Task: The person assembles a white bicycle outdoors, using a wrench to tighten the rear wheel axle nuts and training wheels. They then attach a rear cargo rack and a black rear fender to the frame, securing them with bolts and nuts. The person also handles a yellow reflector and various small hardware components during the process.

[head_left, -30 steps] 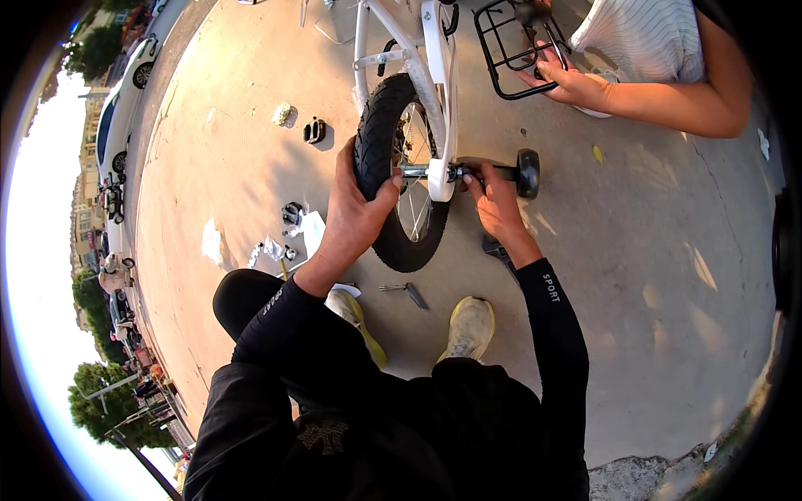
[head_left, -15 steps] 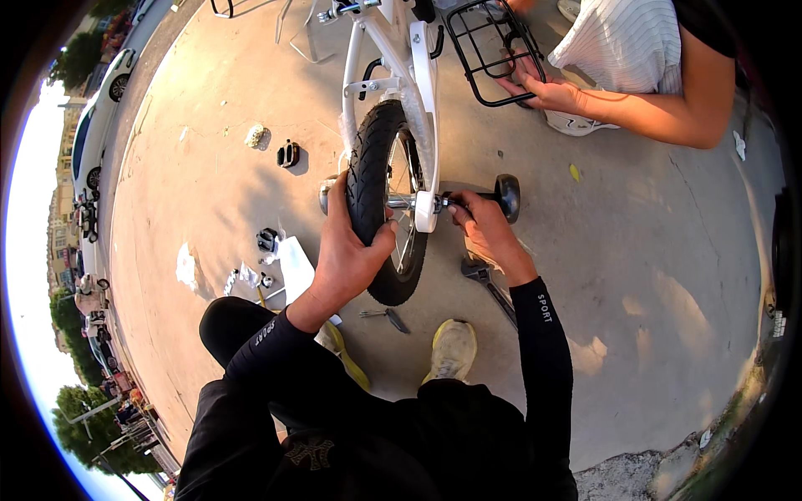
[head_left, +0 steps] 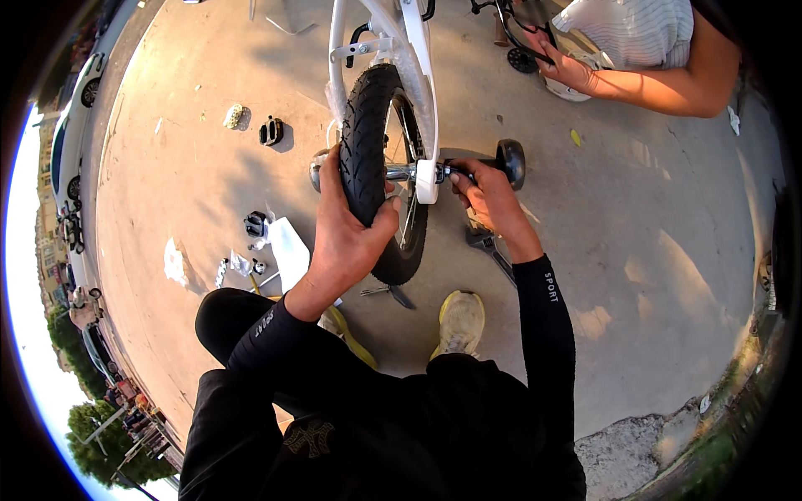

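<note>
A white-framed bicycle stands before me with its black-tyred wheel [head_left: 368,154] toward me. My left hand [head_left: 351,242] wraps round the near left side of that tyre, thumb toward the spokes. At the hub's right, beside a white cover [head_left: 427,182], my right hand [head_left: 494,200] pinches the metal axle end [head_left: 446,170]. Its fingertips hide whatever small part sits there. Just beyond this hand is a black training wheel [head_left: 510,164]; another small wheel [head_left: 317,169] shows left of the tyre. Below my right hand an adjustable wrench [head_left: 489,246] lies on the ground.
Left on the concrete lie two black pedals [head_left: 271,131] [head_left: 255,223], a white sheet [head_left: 290,253], small bagged parts [head_left: 240,263] and a folding tool [head_left: 394,294] near my shoes [head_left: 460,324]. At upper right another person's hand [head_left: 572,73] holds a black metal rack [head_left: 535,37].
The whole view has shifted, so the bicycle sits higher in the picture. Both my hands keep their places on the wheel and axle. The other person's rack has moved toward the upper edge.
</note>
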### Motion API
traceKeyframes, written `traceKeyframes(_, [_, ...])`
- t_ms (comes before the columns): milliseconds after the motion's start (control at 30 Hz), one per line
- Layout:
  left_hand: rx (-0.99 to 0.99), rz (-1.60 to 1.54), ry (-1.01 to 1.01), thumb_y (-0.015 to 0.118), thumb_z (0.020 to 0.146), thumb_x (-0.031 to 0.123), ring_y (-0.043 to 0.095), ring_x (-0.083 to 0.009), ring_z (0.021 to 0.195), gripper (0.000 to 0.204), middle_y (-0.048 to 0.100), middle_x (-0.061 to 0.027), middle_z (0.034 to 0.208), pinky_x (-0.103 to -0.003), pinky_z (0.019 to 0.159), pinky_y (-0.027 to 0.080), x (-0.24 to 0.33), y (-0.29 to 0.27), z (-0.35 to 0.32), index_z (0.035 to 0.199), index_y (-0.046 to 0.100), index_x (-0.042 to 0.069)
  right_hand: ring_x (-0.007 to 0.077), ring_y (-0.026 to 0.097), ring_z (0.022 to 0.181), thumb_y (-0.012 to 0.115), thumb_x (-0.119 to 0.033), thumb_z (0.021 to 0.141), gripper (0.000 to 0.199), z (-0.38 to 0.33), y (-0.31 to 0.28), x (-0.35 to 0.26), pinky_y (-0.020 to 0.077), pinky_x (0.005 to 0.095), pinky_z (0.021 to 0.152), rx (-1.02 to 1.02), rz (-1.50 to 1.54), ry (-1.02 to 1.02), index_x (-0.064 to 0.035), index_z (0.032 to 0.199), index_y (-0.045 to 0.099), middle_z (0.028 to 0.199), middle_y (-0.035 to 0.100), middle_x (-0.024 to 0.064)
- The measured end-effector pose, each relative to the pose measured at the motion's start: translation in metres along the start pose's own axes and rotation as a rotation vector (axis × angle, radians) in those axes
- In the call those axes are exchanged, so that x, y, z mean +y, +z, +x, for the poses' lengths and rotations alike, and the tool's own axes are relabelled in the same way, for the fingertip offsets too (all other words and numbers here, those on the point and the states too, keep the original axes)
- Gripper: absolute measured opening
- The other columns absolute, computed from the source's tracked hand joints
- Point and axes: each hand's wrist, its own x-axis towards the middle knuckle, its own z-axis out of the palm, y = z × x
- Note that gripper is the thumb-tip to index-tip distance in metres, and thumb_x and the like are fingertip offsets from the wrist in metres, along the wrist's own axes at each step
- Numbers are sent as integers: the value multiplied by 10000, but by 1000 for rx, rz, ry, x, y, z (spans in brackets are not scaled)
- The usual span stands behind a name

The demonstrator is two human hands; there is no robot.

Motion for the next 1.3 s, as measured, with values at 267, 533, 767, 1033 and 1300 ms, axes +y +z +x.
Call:
traceKeyframes(267, [-3,26,0,665,854,19,621,-178,1003,824,598,-128,1094,-312,881,510,1,-4,-1,1496,160,-92,103,529,621,574,-124,1010,280,6,-5,-9,460,288,588,-68,-132,-66,47,1223,634,735,600,34])
traceKeyframes(533, [-20,61,10,661,847,18,619,-175,1001,838,600,-127,1094,-311,868,515,1,-4,-2,1507,154,-77,188,606,590,580,-100,988,241,-4,8,-5,483,334,569,66,-119,-110,38,1180,628,749,653,122])
traceKeyframes(767, [-6,66,46,670,830,20,644,-176,949,851,635,-121,1029,-318,834,525,0,-4,-2,1508,164,-70,125,583,640,568,-100,990,274,6,-9,0,484,291,604,-128,-117,-31,55,1210,625,760,630,49])
traceKeyframes(1033, [13,31,62,720,805,50,670,-205,906,879,658,-139,990,-345,813,532,-5,-3,0,1493,187,-76,157,576,579,598,-79,975,260,-4,28,27,497,325,578,196,52,-131,30,1210,623,722,631,83])
traceKeyframes(1300, [-10,95,67,740,782,106,687,-365,901,943,644,-243,1018,-428,804,537,-10,-9,-2,1494,153,-87,155,594,581,611,-76,966,270,2,0,-7,491,319,571,-25,-145,44,40,1208,628,747,651,97])
